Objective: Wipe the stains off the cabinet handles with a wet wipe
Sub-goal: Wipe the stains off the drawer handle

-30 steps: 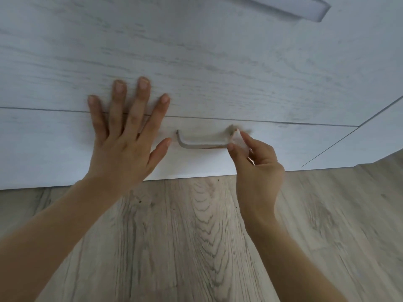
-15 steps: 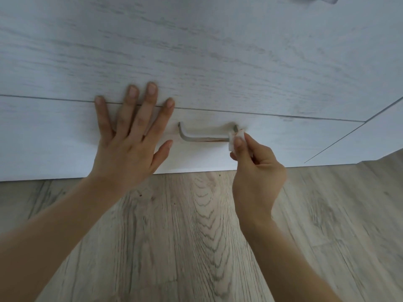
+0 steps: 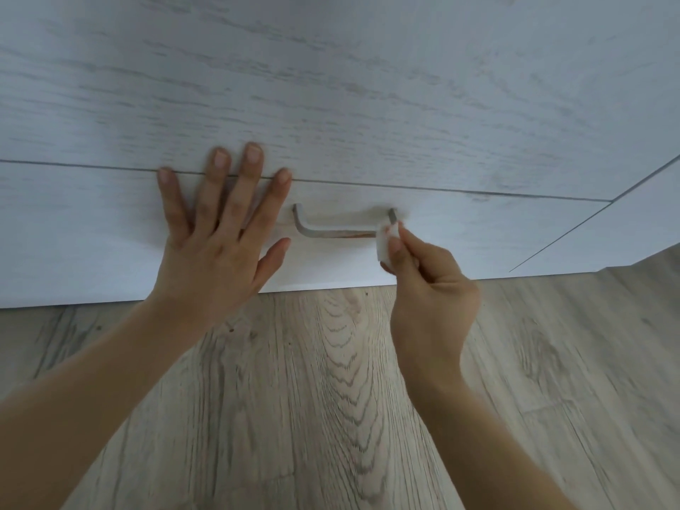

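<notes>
A metal bar handle [image 3: 331, 231] with brownish stains runs across the lowest white drawer front [image 3: 460, 233]. My right hand [image 3: 427, 288] pinches a small folded white wet wipe [image 3: 385, 241] between thumb and fingers and holds it against the handle's right end. That end of the bar is hidden behind the wipe. My left hand [image 3: 217, 237] lies flat with fingers spread on the drawer front just left of the handle, fingertips reaching the seam above.
A taller white wood-grain cabinet front [image 3: 331, 86] fills the view above the seam. Another panel [image 3: 644, 222] angles off at the right. Grey wood-look floor [image 3: 331, 399] lies below the cabinet's bottom edge.
My right hand has slid the wipe a little down and round the handle's right end. The view has tilted slightly downward. My left hand keeps its place on the drawer front.
</notes>
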